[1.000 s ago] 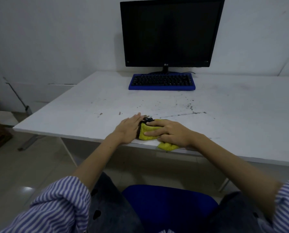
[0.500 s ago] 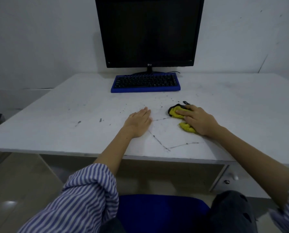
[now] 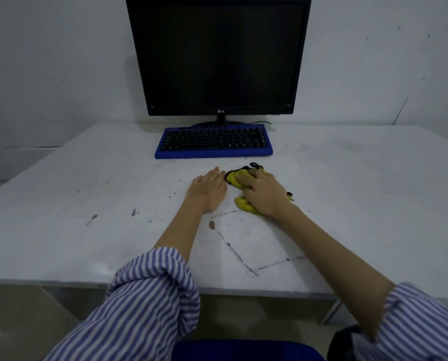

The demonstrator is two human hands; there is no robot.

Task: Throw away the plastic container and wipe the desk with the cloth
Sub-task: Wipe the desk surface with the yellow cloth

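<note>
Monitor [image 3: 219, 56], black and dark-screened, stands at the back of the white bench [image 3: 361, 194] against the wall, with a blue-framed keyboard [image 3: 213, 142] with black keys just in front of its stand. Dark specks, smudges and thin scratched lines mark the bench top, thickest toward its near edge. Nothing stands between the hands and the keyboard. A blue seat edge shows at the bottom of the view.

The cloth [image 3: 234, 178] is yellow with a black border, crumpled, lying on the bench near the middle, just short of the keyboard. The right hand [image 3: 263, 192] presses down on it with fingers curled into its folds. The left hand [image 3: 208, 190] lies flat and relaxed on the bench, just beside the cloth. Both striped sleeves are pushed up.
</note>
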